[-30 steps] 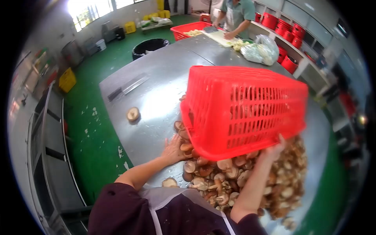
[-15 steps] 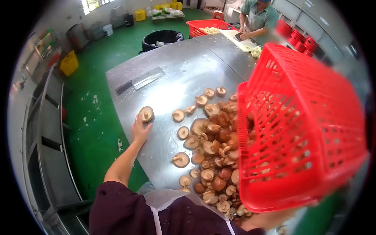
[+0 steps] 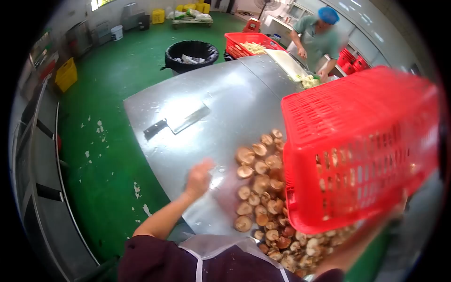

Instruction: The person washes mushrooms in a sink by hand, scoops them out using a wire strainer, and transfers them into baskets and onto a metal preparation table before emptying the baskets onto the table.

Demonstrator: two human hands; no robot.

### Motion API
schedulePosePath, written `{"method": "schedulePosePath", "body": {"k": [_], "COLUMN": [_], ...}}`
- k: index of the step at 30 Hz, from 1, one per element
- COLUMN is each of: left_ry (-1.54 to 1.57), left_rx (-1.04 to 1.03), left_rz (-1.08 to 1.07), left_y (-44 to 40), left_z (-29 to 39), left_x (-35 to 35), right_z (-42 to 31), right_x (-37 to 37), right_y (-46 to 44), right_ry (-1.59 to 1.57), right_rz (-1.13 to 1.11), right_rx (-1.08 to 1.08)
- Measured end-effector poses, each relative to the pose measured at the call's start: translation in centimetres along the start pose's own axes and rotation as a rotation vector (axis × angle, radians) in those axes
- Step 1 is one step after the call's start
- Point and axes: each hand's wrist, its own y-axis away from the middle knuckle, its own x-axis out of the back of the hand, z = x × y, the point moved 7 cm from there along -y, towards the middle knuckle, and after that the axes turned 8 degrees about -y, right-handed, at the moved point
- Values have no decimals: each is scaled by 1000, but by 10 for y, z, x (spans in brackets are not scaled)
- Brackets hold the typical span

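A red plastic basket [image 3: 357,145] is held tipped on its side over the right part of the metal table. My right hand [image 3: 400,203], blurred and partly hidden, grips its lower right edge. Many brown mushrooms [image 3: 261,182] lie in a pile left of and below the basket. My left hand [image 3: 200,177] is over the bare metal, left of the pile; motion smears its fingers, and nothing can be made out in it. A cleaver [image 3: 188,120] lies flat farther up the table.
Across the table [image 3: 225,94], a co-worker [image 3: 319,40] in a blue cap stands at a white cutting board [image 3: 286,63]. Beside it is a red basket [image 3: 235,44] of pale cut pieces. A black-lined bin [image 3: 191,54] stands beyond the table's far edge.
My left hand has moved right, and the lone mushroom it touched is no longer at the left. The loose mushrooms now lie closer to the pile. The basket has turned in my right hand.
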Motion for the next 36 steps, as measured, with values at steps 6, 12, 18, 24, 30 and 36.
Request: {"method": "schedulePosePath", "body": {"k": [6, 12, 18, 24, 30, 36], "left_ry": [-779, -713, -780, -40, -504, -490], "left_rx": [296, 247, 321, 521, 438, 840], "left_rz": [-77, -1, 169, 290, 126, -15], "left_y": [-69, -96, -105, -87, -21, 297], "left_z": [-189, -271, -307, -305, -241, -173], "left_x": [98, 94, 123, 157, 165, 200], "right_z": [109, 259, 412, 428, 290, 215], "right_x": [-268, -415, -397, -302, -278, -250], "right_y": [-34, -23, 43, 72, 128, 251], "right_ry": [189, 764, 1124, 1148, 1179, 941], "right_rz": [-430, -994, -1430, -1412, -1243, -1265], "right_rx": [-37, 56, 396, 414, 642, 592]}}
